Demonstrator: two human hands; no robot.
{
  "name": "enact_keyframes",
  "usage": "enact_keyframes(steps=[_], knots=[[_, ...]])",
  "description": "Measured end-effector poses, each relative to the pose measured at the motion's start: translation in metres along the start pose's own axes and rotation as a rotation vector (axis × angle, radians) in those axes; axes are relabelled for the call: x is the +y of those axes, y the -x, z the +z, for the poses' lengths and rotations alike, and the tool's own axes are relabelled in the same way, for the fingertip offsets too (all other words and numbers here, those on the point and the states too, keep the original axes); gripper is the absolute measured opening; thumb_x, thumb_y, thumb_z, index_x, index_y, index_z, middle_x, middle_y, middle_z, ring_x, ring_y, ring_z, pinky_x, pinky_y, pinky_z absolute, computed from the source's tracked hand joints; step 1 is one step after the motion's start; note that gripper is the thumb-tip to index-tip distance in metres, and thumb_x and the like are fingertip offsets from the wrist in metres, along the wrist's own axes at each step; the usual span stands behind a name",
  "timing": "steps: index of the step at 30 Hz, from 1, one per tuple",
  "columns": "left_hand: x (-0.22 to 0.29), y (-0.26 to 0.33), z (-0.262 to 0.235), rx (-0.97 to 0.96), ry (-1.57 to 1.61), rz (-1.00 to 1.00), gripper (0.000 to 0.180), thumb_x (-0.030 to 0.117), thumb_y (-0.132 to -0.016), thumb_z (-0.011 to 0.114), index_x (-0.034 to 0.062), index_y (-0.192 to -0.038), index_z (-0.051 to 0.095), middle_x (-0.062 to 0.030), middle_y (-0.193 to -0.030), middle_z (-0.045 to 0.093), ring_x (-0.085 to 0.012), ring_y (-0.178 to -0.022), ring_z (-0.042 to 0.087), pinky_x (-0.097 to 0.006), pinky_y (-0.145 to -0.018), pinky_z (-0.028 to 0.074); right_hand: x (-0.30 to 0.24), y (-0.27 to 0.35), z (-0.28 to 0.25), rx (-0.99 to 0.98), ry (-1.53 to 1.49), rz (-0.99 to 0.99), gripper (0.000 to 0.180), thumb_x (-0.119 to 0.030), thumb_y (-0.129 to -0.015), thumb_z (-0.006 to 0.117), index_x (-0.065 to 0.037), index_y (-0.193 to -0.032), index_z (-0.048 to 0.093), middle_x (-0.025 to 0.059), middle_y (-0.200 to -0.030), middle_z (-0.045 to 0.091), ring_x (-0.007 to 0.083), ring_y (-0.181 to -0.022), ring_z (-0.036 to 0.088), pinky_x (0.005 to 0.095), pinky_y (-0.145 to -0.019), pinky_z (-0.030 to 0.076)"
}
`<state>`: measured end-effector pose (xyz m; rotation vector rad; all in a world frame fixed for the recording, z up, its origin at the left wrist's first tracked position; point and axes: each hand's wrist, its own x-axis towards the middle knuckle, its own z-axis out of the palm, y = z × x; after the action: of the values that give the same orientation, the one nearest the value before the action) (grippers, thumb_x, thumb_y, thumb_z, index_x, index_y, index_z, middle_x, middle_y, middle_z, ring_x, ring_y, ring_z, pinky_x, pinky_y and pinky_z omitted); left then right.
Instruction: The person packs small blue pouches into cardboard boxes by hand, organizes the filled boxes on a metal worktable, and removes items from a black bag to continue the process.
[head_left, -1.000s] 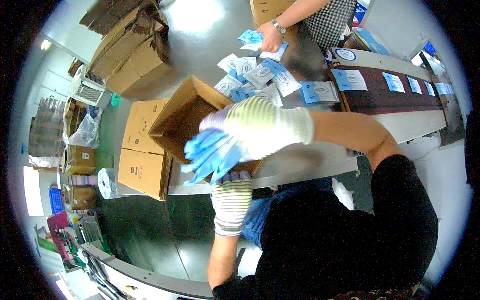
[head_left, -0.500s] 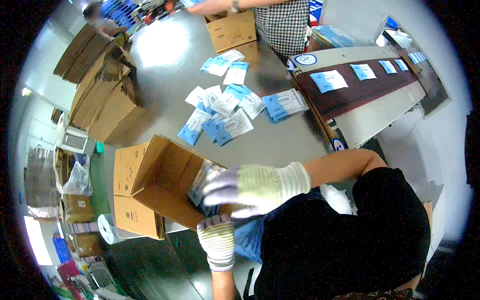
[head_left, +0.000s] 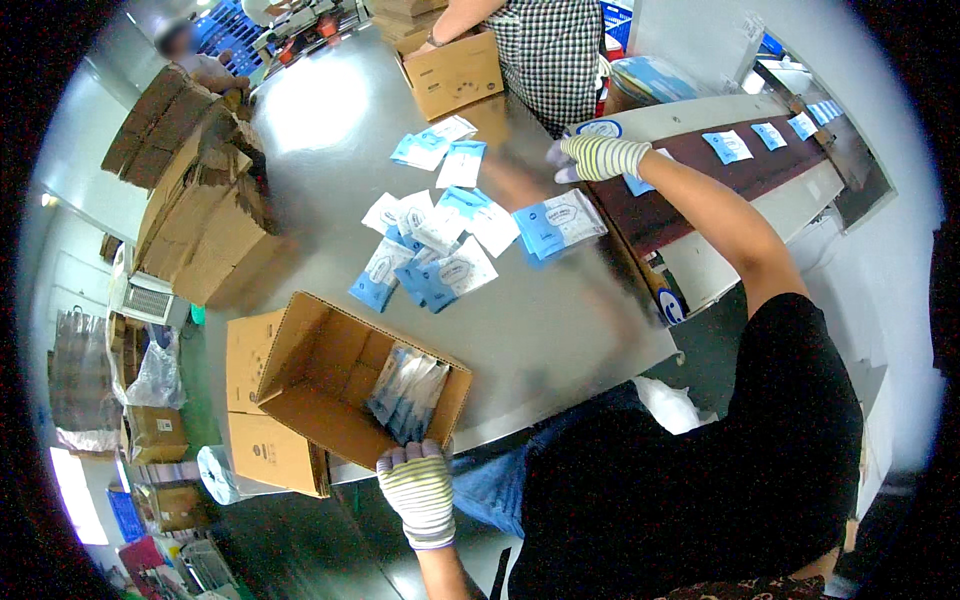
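My left hand (head_left: 418, 493), in a striped knit glove with greyish fingertips, grips the near rim of an open cardboard box (head_left: 325, 375). Inside that box, several blue-and-white packets (head_left: 408, 392) stand in a row against its right side. My right hand (head_left: 600, 160), gloved alike, is stretched out to the edge of the conveyor belt (head_left: 690, 205). Its fingers are a little apart and nothing shows in them. Partly under its wrist lies a packet (head_left: 637, 184) on the belt. Left of it, a small stack of packets (head_left: 560, 222) rests at the table's edge.
Loose packets (head_left: 430, 250) lie in a pile mid-table (head_left: 540, 330). More packets (head_left: 727, 147) lie spaced along the belt. Closed cartons (head_left: 268, 450) stand beside the open box, with flattened cardboard (head_left: 195, 200) behind. A co-worker in a checked apron (head_left: 550, 60) reaches into another box (head_left: 455, 75).
My right hand has left the open box and swung up and right to the belt. The packets in the box now show. My left hand stays near the box's rim.
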<state>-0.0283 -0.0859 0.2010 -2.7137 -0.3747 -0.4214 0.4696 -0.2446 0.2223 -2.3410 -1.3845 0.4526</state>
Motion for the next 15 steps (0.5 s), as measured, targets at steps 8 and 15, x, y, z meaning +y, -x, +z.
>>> enact_keyframes(steps=[8, 15], knots=[[-0.001, 0.003, -0.003, -0.041, -0.002, -0.017, 0.025, 0.034, -0.074, 0.067, 0.0150, -0.070, 0.051, -0.0025, -0.066, 0.051, -0.0206, -0.068, 0.054, -0.038, -0.072, 0.043, 0.011, -0.028, -0.016, -0.371, 0.325, 0.087, 0.053, -0.029, -0.080, 0.069, -0.004, -0.125, 0.056, 0.0134, -0.117, 0.064, 0.0293, -0.109, 0.060, 0.0386, -0.093, 0.047], [-0.001, -0.003, -0.006, -0.032, 0.031, -0.018, 0.015, 0.023, -0.070, 0.063, 0.0161, -0.070, 0.050, -0.0021, -0.068, 0.051, -0.0199, -0.071, 0.055, -0.037, -0.074, 0.044, 0.053, -0.077, 0.055, -0.690, 0.384, -0.124, 0.060, -0.024, -0.079, 0.069, -0.001, -0.131, 0.049, 0.0136, -0.120, 0.061, 0.0268, -0.108, 0.059, 0.0337, -0.093, 0.047]])
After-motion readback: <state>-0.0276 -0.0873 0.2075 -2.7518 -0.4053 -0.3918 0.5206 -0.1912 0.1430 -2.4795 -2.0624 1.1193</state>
